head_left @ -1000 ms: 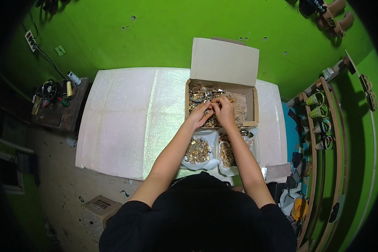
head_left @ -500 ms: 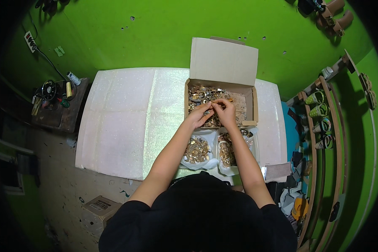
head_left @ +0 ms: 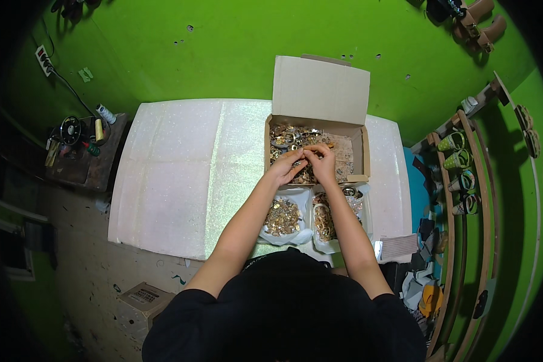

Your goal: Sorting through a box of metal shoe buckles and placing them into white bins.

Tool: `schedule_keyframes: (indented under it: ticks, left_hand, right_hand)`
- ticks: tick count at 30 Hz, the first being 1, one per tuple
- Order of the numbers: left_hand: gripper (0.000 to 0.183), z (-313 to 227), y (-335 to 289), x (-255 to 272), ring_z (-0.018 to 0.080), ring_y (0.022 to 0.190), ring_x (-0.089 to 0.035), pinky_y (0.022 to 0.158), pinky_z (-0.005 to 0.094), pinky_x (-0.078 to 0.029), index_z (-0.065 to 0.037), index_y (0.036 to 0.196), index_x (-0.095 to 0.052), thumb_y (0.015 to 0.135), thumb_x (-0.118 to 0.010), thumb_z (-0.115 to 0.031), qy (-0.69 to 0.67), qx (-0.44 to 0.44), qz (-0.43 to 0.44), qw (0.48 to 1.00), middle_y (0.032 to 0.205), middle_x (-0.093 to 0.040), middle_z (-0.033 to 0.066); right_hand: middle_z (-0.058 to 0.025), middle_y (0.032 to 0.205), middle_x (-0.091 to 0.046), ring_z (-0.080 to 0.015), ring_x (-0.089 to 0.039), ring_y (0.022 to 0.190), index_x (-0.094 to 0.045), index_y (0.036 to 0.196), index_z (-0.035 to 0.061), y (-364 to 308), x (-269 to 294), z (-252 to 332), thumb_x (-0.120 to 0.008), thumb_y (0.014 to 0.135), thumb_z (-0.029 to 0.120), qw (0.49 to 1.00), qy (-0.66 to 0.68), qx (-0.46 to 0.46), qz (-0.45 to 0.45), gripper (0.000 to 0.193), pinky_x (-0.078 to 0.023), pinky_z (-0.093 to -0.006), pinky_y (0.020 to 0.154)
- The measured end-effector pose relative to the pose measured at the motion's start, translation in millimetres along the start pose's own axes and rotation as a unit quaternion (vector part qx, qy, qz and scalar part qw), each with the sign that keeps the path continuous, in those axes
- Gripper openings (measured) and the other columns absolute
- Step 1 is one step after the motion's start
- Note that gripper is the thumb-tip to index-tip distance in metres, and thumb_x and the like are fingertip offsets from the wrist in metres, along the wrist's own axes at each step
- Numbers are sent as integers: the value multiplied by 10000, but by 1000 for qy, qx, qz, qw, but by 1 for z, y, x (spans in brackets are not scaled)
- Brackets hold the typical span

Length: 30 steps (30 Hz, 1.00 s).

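- Two open plastic bags are set at the near edge of the table [head_left: 181,181], right of its middle: a left bag [head_left: 282,218] and a right bag [head_left: 327,221], both holding small golden metal pieces.
- Just beyond them, the left hand [head_left: 285,169] and right hand [head_left: 321,164] are brought together, fingertips touching, over the near half of the cardboard box [head_left: 359,151].
- A small golden piece [head_left: 312,146] appears to be pinched between both hands; whether each hand truly clamps it cannot be told at this size.
- The box is kept toward the far right corner, lid flap [head_left: 320,89] upright, with a tangled heap of metal fittings [head_left: 286,136] inside.
- The pinch is best kept low over the box, so that a slipped piece would likely be caught there.
- The piece should probably be worked free gently, since the heap looks interlocked.
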State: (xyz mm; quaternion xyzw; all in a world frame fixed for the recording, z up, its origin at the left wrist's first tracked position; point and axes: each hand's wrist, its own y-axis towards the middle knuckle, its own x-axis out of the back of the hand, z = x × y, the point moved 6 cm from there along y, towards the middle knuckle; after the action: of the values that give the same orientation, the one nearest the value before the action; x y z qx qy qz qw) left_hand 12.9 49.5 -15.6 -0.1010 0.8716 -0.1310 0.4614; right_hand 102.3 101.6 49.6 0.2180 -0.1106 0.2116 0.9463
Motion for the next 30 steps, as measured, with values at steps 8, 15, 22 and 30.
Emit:
schedule_keyframes:
  ticks: [8, 15, 22, 30]
  left_hand:
    - [200, -1, 0, 0, 127, 848, -510, 817, 236, -454, -16, 900, -518, 812, -524, -196, 3, -13, 10, 1000, 881, -508, 53]
    - [209, -1, -1, 0, 117, 833, -509, 795, 222, -467, -19, 868, -504, 819, -512, -222, -5, -11, -2, 1000, 867, -497, 52]
    - [226, -2, -3, -5, 116, 830, -507, 822, 228, -451, -17, 872, -503, 821, -505, -236, 13, -7, 1, 1000, 842, -500, 46]
    - [227, 0, 0, 2, 119, 867, -504, 848, 259, -448, 3, 963, -496, 845, -460, -188, 20, -7, -1, 1000, 909, -508, 60]
  right_hand:
    - [-61, 774, -543, -138, -511, 721, -589, 740, -9, 0, 1, 5, -623, 680, 47, 1000, -8, -10, -21, 89, -398, -240, 640]
    - [-58, 760, -529, -139, -503, 715, -591, 744, 3, 2, 2, 2, -621, 674, 59, 1000, -16, -6, 12, 95, -396, -246, 613]
    - [-75, 748, -518, -167, -499, 697, -604, 777, 10, 5, 4, 19, -616, 670, 62, 995, -87, 41, 38, 120, -400, -256, 611]
    - [-92, 718, -548, -215, -546, 662, -620, 744, 17, 6, 4, 39, -630, 651, 58, 989, -133, 52, 44, 102, -427, -285, 600]
